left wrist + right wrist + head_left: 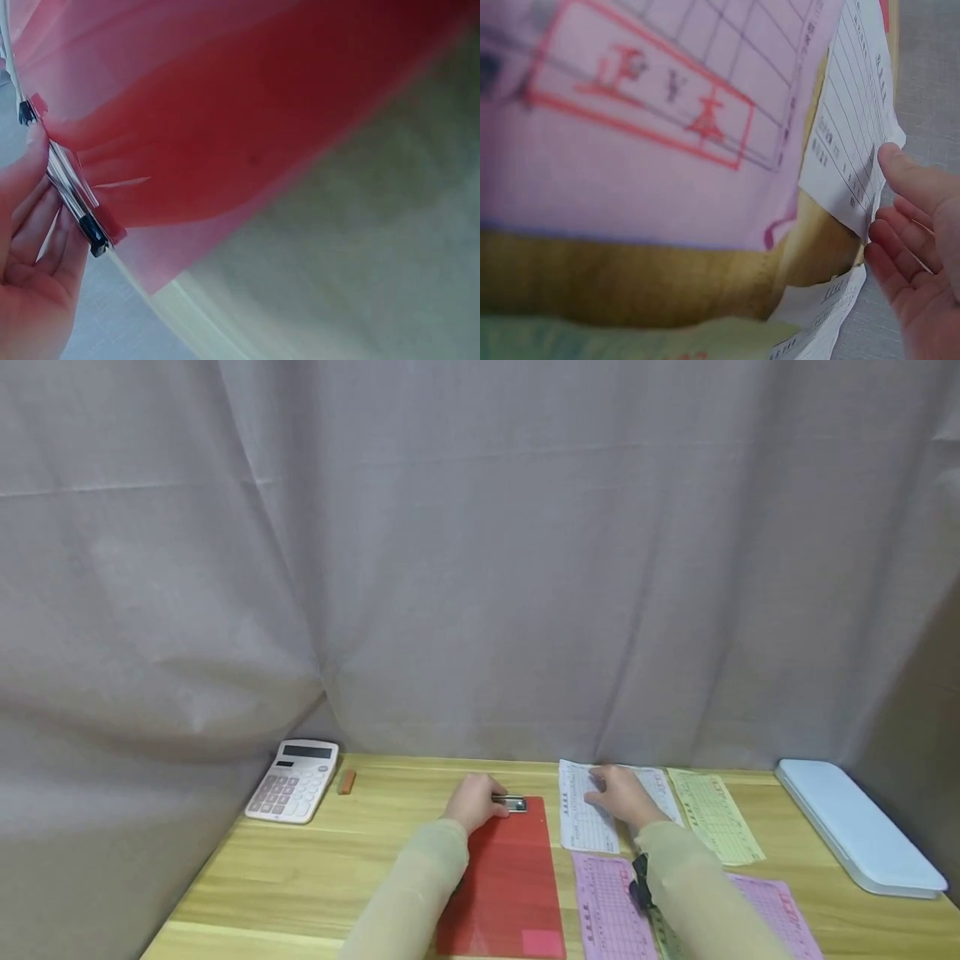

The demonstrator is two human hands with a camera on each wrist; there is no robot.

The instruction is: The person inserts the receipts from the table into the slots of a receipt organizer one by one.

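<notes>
A translucent red clipboard (517, 877) lies in the middle of the table, its metal clip (514, 803) at the far end. My left hand (474, 802) holds that clip; in the left wrist view the thumb lies on the metal bar (69, 180) and the fingers are bent beside it. To the right, my right hand (621, 793) reaches over two white printed slips (581, 806). Its thumb and fingers stand apart, with the thumb tip at the edge of one white slip (847, 127) in the right wrist view.
Pink slips (611, 902) lie nearer, partly under the right sleeve, and a yellow-green slip (716, 814) lies farther right. A pale blue case (858, 827) sits at the right edge. A calculator (294, 781) and a small brown block (347, 782) are at the back left, before a grey curtain (480, 560).
</notes>
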